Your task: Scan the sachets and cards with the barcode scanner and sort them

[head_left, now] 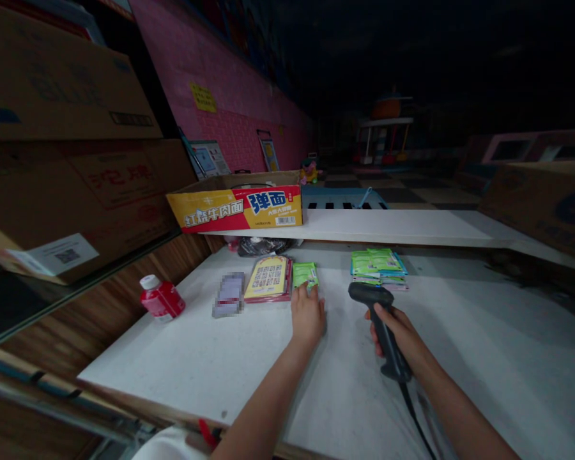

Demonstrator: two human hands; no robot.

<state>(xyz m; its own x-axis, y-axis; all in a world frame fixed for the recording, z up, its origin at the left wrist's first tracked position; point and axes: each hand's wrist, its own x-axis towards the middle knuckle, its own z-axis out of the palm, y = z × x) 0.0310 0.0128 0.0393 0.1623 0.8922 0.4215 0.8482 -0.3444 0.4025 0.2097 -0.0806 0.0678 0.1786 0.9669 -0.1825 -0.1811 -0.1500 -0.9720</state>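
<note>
Forearms [268, 396] are reaching from bottom edge. Right hand [406, 333], right of centre: fingers wrapping a scanner [390, 344] by its handle, apparently leaving its head free. Left hand [308, 317], centre: fingers touching a green packet [305, 272], seemingly steadying it; whether pinching, I cannot tell.

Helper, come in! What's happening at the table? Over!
Left grip: touching green packet. Right grip: holding dark scanner. Yellow-topped stack beside packet, not covering it.

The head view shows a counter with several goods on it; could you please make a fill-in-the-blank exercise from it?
The person's ____ hand holds the scanner.
The left hand touches a packet whose main colour is ____.
The red bottle has a ____ cap.

Missing words: right; green; white.
</note>
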